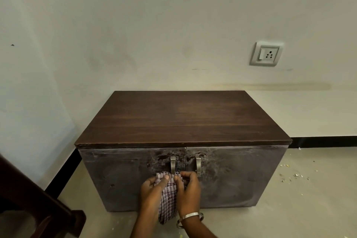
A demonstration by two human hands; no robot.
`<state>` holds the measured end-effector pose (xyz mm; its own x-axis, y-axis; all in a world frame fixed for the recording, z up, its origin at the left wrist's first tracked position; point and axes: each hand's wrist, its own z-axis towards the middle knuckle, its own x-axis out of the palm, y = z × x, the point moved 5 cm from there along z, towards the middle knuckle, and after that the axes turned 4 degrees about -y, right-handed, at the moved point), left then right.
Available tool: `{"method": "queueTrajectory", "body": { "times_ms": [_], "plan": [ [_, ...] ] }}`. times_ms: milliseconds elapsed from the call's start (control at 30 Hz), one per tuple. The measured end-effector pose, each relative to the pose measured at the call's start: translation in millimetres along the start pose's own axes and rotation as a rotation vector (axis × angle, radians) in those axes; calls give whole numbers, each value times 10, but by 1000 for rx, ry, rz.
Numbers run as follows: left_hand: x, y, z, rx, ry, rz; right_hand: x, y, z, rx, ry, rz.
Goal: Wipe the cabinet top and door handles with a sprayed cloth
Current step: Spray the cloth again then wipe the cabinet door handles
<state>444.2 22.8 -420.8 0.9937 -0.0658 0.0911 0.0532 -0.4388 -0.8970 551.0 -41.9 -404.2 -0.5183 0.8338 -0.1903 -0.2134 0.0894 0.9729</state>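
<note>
A low cabinet with a dark wooden top (181,118) stands against the wall. Its two grey doors are dusty and each has a metal handle, the left handle (172,164) and the right handle (198,164). A checked cloth (168,201) hangs in front of the doors, just below the left handle. My left hand (152,189) grips the cloth's upper left part. My right hand (188,189), with bangles on the wrist, pinches the cloth's upper right edge. The cloth's top edge is close under the left handle; whether it touches I cannot tell.
A wall socket (266,54) sits above and right of the cabinet. Dark wooden furniture (34,205) fills the lower left corner. Crumbs and debris (295,175) lie on the floor to the right. A black skirting (324,141) runs along the wall.
</note>
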Motion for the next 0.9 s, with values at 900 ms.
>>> {"method": "queueTrajectory", "body": {
  "times_ms": [900],
  "plan": [
    [-65, -290, -172, -59, 197, -58, -64, 204, -29, 23, -36, -7]
  ]
}}
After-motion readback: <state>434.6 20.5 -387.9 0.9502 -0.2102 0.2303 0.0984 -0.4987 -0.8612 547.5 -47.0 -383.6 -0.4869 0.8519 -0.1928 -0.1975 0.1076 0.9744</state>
